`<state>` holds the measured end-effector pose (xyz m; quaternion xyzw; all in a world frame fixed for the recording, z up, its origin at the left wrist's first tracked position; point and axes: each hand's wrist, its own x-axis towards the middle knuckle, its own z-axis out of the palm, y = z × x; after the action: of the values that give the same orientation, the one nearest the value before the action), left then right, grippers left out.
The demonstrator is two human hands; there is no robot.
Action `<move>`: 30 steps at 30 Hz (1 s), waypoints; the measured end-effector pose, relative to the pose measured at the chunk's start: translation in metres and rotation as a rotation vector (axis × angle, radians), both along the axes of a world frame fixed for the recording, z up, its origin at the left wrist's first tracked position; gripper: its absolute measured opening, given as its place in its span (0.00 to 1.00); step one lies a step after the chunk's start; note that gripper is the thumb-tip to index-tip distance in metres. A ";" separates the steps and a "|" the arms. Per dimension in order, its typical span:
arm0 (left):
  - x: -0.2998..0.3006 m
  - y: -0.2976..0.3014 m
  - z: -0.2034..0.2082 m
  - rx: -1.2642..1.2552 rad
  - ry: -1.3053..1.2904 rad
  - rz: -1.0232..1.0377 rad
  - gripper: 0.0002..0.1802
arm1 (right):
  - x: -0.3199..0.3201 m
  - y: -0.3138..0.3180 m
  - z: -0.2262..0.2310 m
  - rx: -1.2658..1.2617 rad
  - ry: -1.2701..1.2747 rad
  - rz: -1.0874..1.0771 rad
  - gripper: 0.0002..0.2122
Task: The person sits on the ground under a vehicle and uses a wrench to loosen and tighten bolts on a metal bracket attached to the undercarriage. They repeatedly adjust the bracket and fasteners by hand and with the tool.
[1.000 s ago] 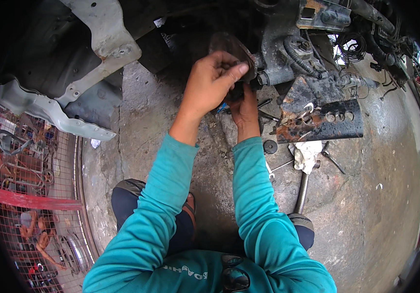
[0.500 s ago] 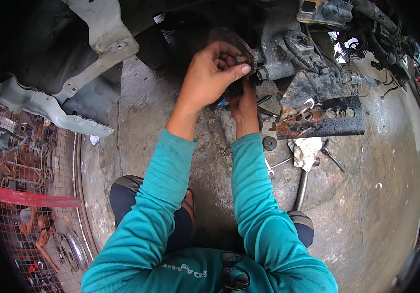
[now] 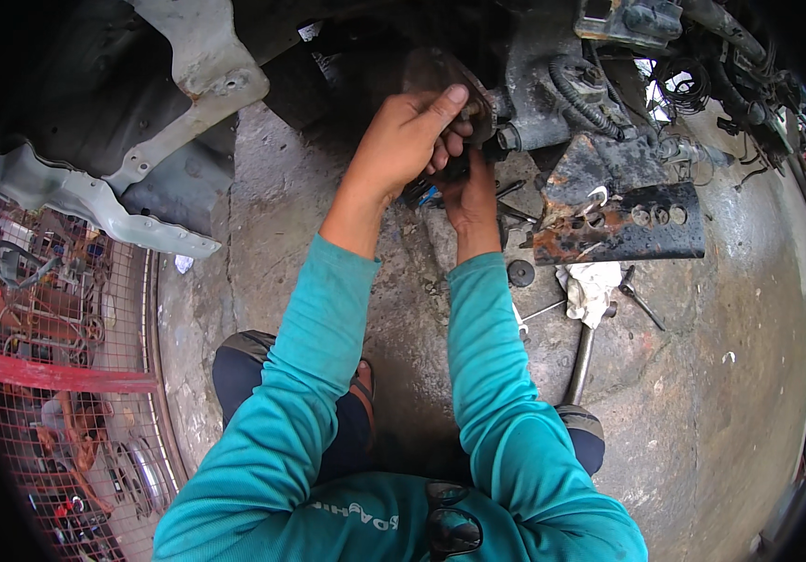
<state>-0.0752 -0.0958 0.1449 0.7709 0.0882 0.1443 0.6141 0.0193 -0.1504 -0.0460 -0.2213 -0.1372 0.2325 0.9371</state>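
At a dark, rusty metal plate (image 3: 482,105) under the vehicle, my left hand (image 3: 410,139) is closed, its thumb extended over the top and its fingers curled. Between thumb and fingers a small rusty bolt (image 3: 467,110) partly shows. Just below, my right hand (image 3: 471,199) reaches up beneath the same part; its fingers are hidden behind my left hand and the dark metal. A metal cylinder end (image 3: 508,138) sits right of the plate. Blue-tipped and dark tools (image 3: 510,189) lie on the floor near my right hand.
A rusty black bracket (image 3: 623,225) with holes juts out at right. Below it lie a white rag (image 3: 592,292), a metal bar (image 3: 581,365), a round black cap (image 3: 520,273) and a wrench (image 3: 644,302). Grey sheet-metal brackets (image 3: 103,208) hang left, above a red mesh fence (image 3: 66,373).
My left thumb has lifted from the near side of the bolt to its upper side, and my left fingers have curled lower. The right hand stays nearly in place.
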 end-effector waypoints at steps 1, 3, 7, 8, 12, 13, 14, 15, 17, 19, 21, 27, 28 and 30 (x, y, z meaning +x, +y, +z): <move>0.000 0.000 -0.002 0.007 -0.013 -0.008 0.18 | 0.001 0.000 -0.002 -0.010 0.001 -0.008 0.25; -0.001 0.002 -0.009 0.122 -0.153 0.004 0.18 | -0.005 0.002 0.007 -0.024 0.014 -0.022 0.24; 0.000 -0.001 -0.015 0.271 -0.274 0.027 0.24 | -0.012 0.001 0.020 -0.041 0.042 -0.042 0.19; 0.000 -0.001 -0.011 0.189 -0.150 0.016 0.23 | -0.010 -0.001 0.016 -0.029 0.023 -0.023 0.18; 0.000 -0.006 -0.008 -0.053 -0.021 -0.044 0.24 | -0.001 0.000 0.007 0.008 -0.014 0.013 0.17; 0.001 -0.007 -0.011 -0.009 -0.066 -0.036 0.24 | -0.001 0.001 0.006 -0.001 -0.007 -0.009 0.17; 0.000 -0.006 -0.013 0.106 -0.143 -0.006 0.24 | -0.008 -0.001 0.017 -0.015 0.032 -0.038 0.20; -0.001 -0.006 -0.014 0.222 -0.219 0.025 0.23 | -0.008 -0.001 0.016 -0.020 0.028 -0.031 0.20; -0.002 -0.005 -0.016 0.455 -0.374 0.084 0.22 | -0.007 -0.002 0.016 -0.029 0.018 -0.019 0.22; 0.003 0.000 -0.018 0.334 -0.288 0.078 0.22 | -0.008 -0.003 0.014 -0.023 -0.001 -0.024 0.21; 0.003 0.000 -0.015 0.160 -0.182 0.044 0.22 | -0.005 -0.003 0.009 -0.015 -0.030 -0.005 0.22; 0.005 -0.008 -0.022 0.380 -0.473 0.114 0.22 | -0.008 0.002 0.019 0.045 0.012 -0.083 0.22; 0.004 -0.007 -0.022 0.318 -0.444 0.107 0.21 | -0.010 0.002 0.020 0.022 0.015 -0.080 0.22; 0.005 -0.009 -0.020 0.194 -0.389 0.084 0.20 | -0.014 -0.002 0.025 -0.025 0.020 -0.081 0.21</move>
<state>-0.0705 -0.1047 0.1251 0.7796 -0.0139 0.3235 0.5360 0.0058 -0.1527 -0.0210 -0.2359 -0.1156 0.1984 0.9443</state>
